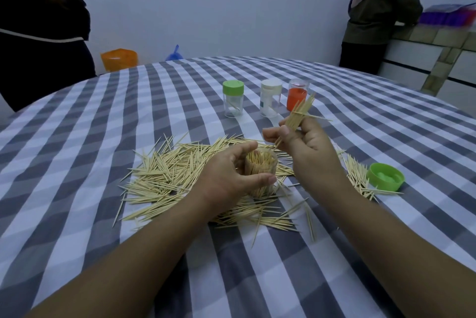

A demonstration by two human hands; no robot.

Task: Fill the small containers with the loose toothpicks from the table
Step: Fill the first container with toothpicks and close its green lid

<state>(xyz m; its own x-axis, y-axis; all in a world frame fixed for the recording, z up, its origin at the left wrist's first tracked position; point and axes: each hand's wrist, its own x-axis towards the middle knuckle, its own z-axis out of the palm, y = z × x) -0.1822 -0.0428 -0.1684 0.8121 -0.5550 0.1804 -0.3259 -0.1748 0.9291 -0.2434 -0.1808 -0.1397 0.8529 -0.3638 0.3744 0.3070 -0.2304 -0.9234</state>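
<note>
My left hand [226, 173] grips a clear small container [261, 170], open at the top and packed with upright toothpicks, standing amid the loose toothpick pile [164, 176]. Just above and to the right of it, my right hand [301, 139] holds a bundle of toothpicks [300, 114] that points up and away. A green lid [385, 176] lies upside down at the right, on more loose toothpicks. Farther back stand three small containers: a green-lidded one [233, 98], a white-lidded one [270, 98] and one with an orange lid inside [297, 96].
The round table [103, 116] wears a grey and white checked cloth. A person in dark clothes stands at the far left [41, 34], another at a tiled counter at the far right [378, 16]. An orange bucket [119, 59] sits behind the table.
</note>
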